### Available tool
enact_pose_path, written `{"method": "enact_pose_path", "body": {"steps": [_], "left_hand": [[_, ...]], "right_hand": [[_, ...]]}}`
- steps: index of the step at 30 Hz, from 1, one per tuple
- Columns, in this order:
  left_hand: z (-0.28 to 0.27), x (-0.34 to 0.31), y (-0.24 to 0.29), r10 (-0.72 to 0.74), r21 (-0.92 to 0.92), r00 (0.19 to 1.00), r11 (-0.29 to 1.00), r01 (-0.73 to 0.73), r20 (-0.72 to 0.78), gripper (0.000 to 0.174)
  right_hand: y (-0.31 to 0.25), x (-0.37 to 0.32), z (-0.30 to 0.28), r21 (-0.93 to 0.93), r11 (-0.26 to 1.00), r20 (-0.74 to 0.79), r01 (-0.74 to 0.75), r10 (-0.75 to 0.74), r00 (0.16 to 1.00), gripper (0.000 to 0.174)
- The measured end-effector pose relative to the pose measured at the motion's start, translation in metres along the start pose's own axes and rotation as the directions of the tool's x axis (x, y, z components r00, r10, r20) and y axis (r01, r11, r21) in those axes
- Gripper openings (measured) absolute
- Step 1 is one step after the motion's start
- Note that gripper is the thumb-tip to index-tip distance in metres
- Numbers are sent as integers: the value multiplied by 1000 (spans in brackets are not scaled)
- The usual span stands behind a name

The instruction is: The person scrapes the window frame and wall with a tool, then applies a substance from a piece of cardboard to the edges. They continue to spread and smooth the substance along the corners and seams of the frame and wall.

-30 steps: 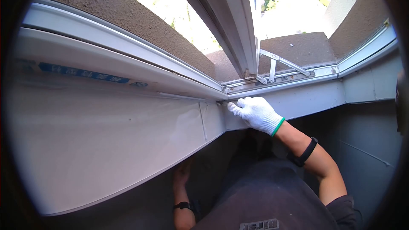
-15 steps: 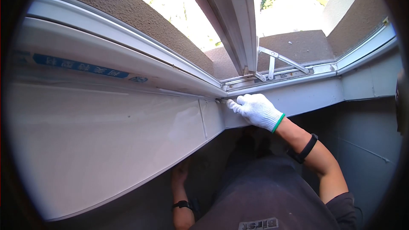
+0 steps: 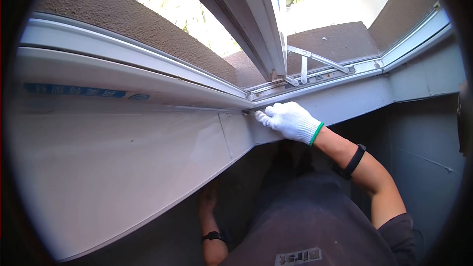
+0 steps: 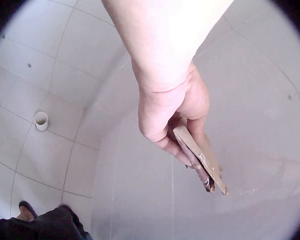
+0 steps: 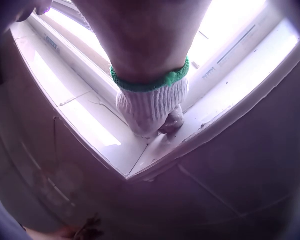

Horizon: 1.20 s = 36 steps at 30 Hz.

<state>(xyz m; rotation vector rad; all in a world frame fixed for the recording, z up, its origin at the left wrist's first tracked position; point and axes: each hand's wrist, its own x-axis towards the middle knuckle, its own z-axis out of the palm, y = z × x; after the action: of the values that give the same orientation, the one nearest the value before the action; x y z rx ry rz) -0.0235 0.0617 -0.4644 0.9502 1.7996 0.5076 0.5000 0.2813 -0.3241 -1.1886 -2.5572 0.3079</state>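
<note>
My right hand [image 3: 290, 120], in a white knitted glove with a green cuff, is at the inner corner of the window sill [image 3: 187, 148], just below the frame. Its fingers are bent, with a fingertip at a small dark spot in the corner; whether it pinches something there is hidden. In the right wrist view the glove [image 5: 152, 107] covers the corner. Below the sill my bare left hand [image 4: 175, 110] grips a flat, tan, worn-edged piece [image 4: 200, 157] between thumb and fingers, beside the tiled wall.
An open window sash [image 3: 246, 15] with a metal hinge arm [image 3: 320, 59] stands above the corner. A blue printed strip [image 3: 74, 90] runs along the left frame. On the tiled floor is a white cup [image 4: 41, 121], with a foot [image 4: 25, 213] nearby.
The head view has shifted, so the sill and window sit slightly further left. My gloved hand remains at the corner, and my left hand remains below the sill.
</note>
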Motion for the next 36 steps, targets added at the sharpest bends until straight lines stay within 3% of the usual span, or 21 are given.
{"method": "enact_pose_path", "body": {"steps": [1, 2, 3, 4, 5, 7, 14, 17, 20, 23, 25, 29, 34, 36], "left_hand": [[-4, 5, -9, -59, -227, 998, 972, 60, 12, 39], [-19, 20, -44, -154, -627, 985, 761, 167, 76, 43], [-29, 29, -62, -212, -889, 962, 388, 245, 172, 48], [-23, 22, -41, -137, -625, 987, 764, 161, 87, 43], [-14, 10, -20, -28, -227, 999, 973, 37, 44, 40], [-11, 5, -13, 117, 229, 991, 965, -127, 58, 39], [-12, 5, -26, 188, 114, 981, 975, -191, 40, 41], [-11, 7, -20, 122, 114, 991, 985, -127, 49, 40], [-4, 8, -6, 135, 62, 988, 988, -140, 81, 39], [7, -10, 35, 55, 157, 998, 986, -60, 41, 39], [10, -13, 37, 39, 211, 999, 976, -44, 26, 39], [-8, 19, -27, 183, 211, 979, 957, -198, 87, 43], [4, 14, -24, 190, -8, 982, 982, -190, 0, 37], [3, 15, -31, 176, -127, 982, 978, -166, 72, 42]], "right_hand": [[0, 0, 0, 3, 1000, -7, 1, -1, 1000, 39], [0, -1, 0, 6, 1000, 2, -3, 3, 1000, 38], [0, -1, 0, 10, 1000, 9, -7, 7, 1000, 37], [0, -1, -1, 13, 1000, 14, -11, 10, 1000, 37], [-1, 0, -2, 13, 1000, 21, -17, 17, 1000, 36], [-1, 0, -3, 13, 1000, 34, -29, 28, 999, 35], [0, -3, -1, 18, 999, 6, -27, 27, 1000, 31], [0, -3, -1, 20, 999, -14, -40, 40, 999, 29], [-1, -7, -2, 58, 995, -24, -82, 83, 996, 27], [-11, -8, -9, 148, 970, 12, -194, 194, 981, 26], [-19, -7, -14, 230, 925, 37, -302, 302, 953, 26], [-25, -1, -9, 443, 819, 0, -365, 407, 913, 27], [-33, -10, -26, 704, 583, 96, -406, 488, 867, 36], [-38, -22, -35, 738, 506, 143, -447, 530, 836, 37]]}}
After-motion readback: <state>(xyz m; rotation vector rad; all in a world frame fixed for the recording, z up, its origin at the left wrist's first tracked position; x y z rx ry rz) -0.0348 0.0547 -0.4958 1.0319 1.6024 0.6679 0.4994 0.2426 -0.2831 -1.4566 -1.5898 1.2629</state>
